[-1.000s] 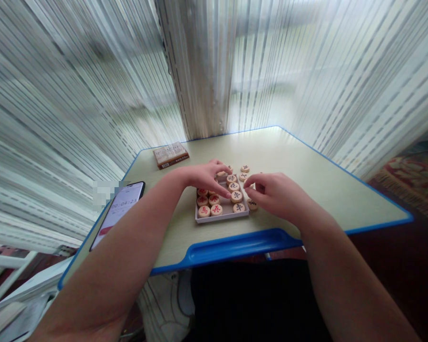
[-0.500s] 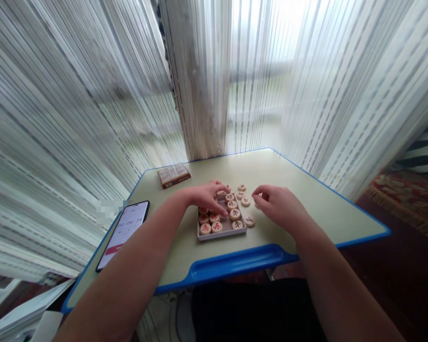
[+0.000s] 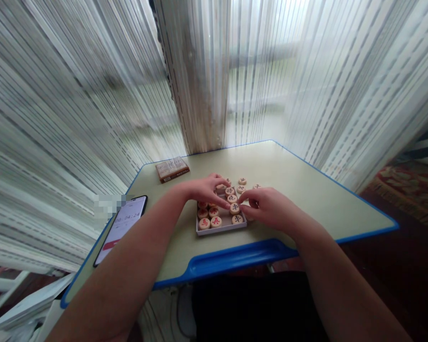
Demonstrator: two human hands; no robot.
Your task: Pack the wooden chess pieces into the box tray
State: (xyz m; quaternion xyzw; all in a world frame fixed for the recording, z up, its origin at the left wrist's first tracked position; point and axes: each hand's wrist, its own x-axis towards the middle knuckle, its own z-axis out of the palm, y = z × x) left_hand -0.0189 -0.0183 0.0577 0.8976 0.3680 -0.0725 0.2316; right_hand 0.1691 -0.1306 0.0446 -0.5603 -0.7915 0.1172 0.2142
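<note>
Discs: the round pale wooden chess discs (image 3: 216, 221), marked in red or black, lie flat in rows inside the shallow white rectangular tray (image 3: 221, 232), which sits near the front middle of the worktop

Tray fill: the discs crowd the left, back and right of the tray; a bare strip of its floor shows between the front rows

Your left hand (image 3: 205, 189): it reaches in from the left and arches over the tray's back left part, fingers (image 3: 224, 205) curled down with the tips on or just above the discs there; you cannot tell from this view whether they pinch one

Your right hand (image 3: 267, 206): it comes in from the right over the tray's right edge, thumb and forefinger drawn close together at a black-marked disc (image 3: 234, 208); whether they grip it or only touch it cannot be told

Loose discs (image 3: 242, 181): a few more of the same kind lie flat on the worktop just behind the tray and your right hand

Worktop (image 3: 306, 190): a pale beige board with a blue rim and a blue moulded groove (image 3: 235, 259) along its front edge

Box: a small brown cardboard box (image 3: 171, 168) lies at the back left, well apart from the tray

Phone: a black smartphone (image 3: 120, 228) lies face up near the left edge, its screen lit with timer digits

Surroundings: white striped curtains (image 3: 74, 95) hang close behind and to both sides; a patterned red rug (image 3: 406, 185) shows on the floor at the right
</note>
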